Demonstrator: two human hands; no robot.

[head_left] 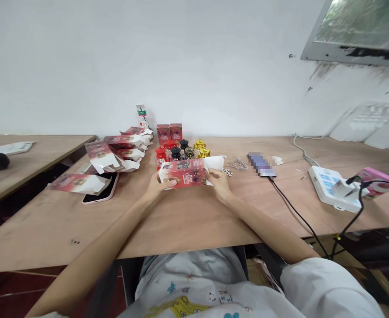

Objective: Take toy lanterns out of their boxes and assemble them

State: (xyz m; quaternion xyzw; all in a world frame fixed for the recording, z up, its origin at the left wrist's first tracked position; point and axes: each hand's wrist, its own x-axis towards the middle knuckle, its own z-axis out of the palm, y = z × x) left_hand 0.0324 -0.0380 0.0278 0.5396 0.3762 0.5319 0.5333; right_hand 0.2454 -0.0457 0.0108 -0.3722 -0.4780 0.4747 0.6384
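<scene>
A red printed cardboard box (189,173) is held on its side between my two hands above the table. My left hand (157,185) grips its left end, with the thumb on the front face. Fingers of my right hand (219,182) are closed at its right end, where a white flap (215,163) sticks out. Just behind the box stand several small lanterns: red ones (160,153), black ones (175,153) and gold ones (204,152). The box partly hides them.
Several unfolded red boxes (101,155) lie at left, one over a phone (106,192). Two closed boxes (169,132) stand by the wall. Small round pieces (227,172), metal wires (239,163), a phone on a cable (261,164) and a power strip (333,189) are at right.
</scene>
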